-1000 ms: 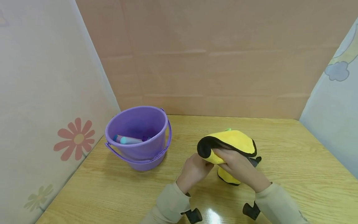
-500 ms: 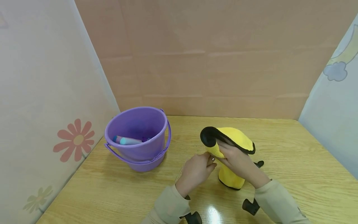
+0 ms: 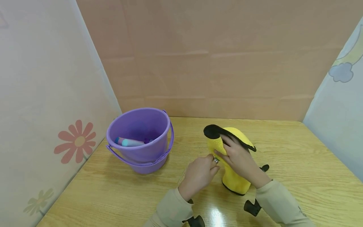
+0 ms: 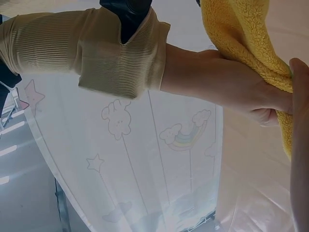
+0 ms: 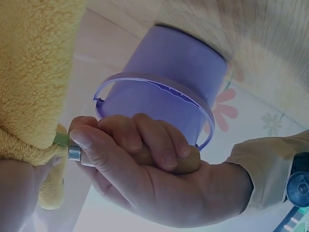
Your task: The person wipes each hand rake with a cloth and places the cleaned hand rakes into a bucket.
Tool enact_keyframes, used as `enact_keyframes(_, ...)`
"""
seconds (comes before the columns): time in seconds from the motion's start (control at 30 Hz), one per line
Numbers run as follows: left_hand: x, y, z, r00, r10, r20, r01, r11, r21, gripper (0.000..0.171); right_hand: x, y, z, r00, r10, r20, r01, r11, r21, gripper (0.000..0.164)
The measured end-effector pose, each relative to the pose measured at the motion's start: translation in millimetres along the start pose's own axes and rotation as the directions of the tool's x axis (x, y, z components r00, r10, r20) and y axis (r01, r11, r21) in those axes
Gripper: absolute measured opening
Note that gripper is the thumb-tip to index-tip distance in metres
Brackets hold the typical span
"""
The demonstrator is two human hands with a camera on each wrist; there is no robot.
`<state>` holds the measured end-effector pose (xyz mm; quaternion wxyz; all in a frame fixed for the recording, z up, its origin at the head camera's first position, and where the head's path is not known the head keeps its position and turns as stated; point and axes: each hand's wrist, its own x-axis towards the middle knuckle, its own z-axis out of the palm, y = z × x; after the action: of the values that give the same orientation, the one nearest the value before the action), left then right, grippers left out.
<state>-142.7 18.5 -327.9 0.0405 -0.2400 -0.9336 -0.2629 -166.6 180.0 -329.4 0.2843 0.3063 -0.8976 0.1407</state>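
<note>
In the head view, my left hand is low in the middle. Its fingers curl round a wooden handle, best seen in the right wrist view. A silver ferrule and a short green part stick out past the thumb. The rest of this tool is hidden behind or inside a yellow plush cloth with black edging. My right hand grips the cloth in a fold close to the ferrule, and part of the cloth hangs towards the table. In the left wrist view, the right hand pinches bunched cloth.
A purple bucket with its handle down stands at the left of the wooden table. Light blue and pink tubes lie in it. Printed walls flank the table, with a brown sheet at the back.
The cloth's folded top has risen and stands more upright, while its lower end hangs lower. A green tip showing above it earlier is hidden now. The ferrule has come into view beside my left hand.
</note>
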Motion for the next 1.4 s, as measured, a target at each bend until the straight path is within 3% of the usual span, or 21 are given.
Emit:
enact_keyframes(0.23, -0.4, -0.6, 1.8, 0.999, 0.026, -0.019, -0.025, 0.999, 0.027, 0.024, 3, 0, 1, 0.993, 0.107, -0.041, -0.108, 0.994, -0.005, 0.045)
enact_keyframes(0.4, -1.0, -0.7, 2.4, 0.999, 0.043, -0.014, -0.042, 0.999, 0.008, 0.028, 5, 9, 2, 0.980, 0.184, -0.077, -0.176, 0.980, 0.095, 0.041)
enact_keyframes(0.6, -2.5, 0.8, 1.7, 0.999, 0.044, 0.007, -0.044, 0.999, 0.022, 0.026, 1, 19, -1, 0.945, 0.303, -0.121, -0.282, 0.945, 0.167, 0.035)
enact_keyframes(0.8, -4.8, 0.7, 0.5, 0.999, 0.044, 0.013, -0.044, 0.999, 0.002, 0.025, -1, 19, -4, 0.892, 0.434, -0.127, -0.401, 0.889, 0.222, 0.030)
enact_keyframes(0.97, -5.5, 1.0, -0.9, 0.997, 0.072, 0.017, -0.073, 0.997, 0.026, 0.023, -2, 18, -6, 0.872, 0.473, -0.124, -0.415, 0.851, 0.321, 0.032)
enact_keyframes(1.17, -4.9, 1.2, -1.3, 0.993, 0.115, 0.023, -0.116, 0.990, 0.076, 0.021, -4, 21, -5, 0.857, 0.488, -0.165, -0.413, 0.843, 0.345, 0.034)
enact_keyframes(1.4, -4.7, 1.4, -1.6, 0.996, 0.078, 0.038, -0.079, 0.997, 0.012, 0.019, -7, 25, -2, 0.840, 0.507, -0.192, -0.413, 0.827, 0.381, 0.035)
